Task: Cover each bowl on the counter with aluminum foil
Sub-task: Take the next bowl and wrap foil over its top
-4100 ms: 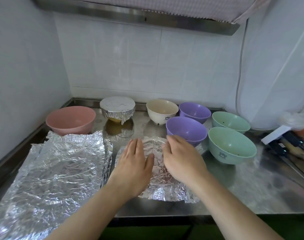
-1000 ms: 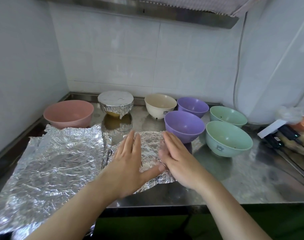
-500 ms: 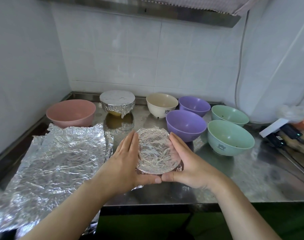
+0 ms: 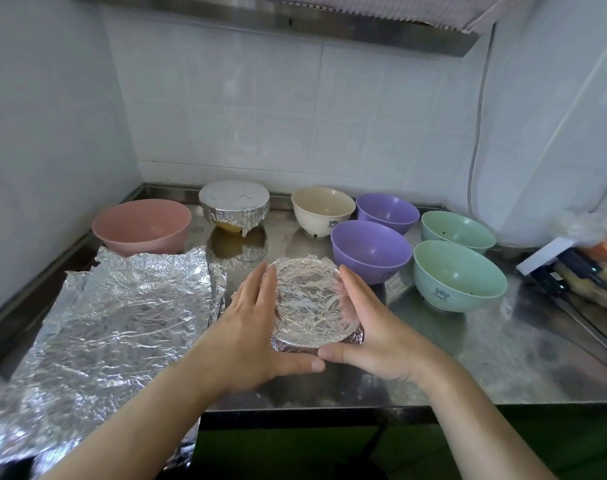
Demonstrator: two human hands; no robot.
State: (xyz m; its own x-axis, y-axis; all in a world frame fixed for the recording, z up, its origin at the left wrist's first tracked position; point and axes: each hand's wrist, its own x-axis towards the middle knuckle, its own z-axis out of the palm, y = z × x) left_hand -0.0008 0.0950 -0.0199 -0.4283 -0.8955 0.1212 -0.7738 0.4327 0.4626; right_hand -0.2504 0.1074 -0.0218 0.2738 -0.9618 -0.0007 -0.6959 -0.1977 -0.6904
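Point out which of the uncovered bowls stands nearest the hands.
The nearer purple bowl, just beyond the right hand. The other purple bowl sits behind it; the rest stand farther off.

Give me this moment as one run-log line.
step: moulding foil over front bowl | left hand: pressing its side | right hand: pressing its side | back bowl: covered | open: six
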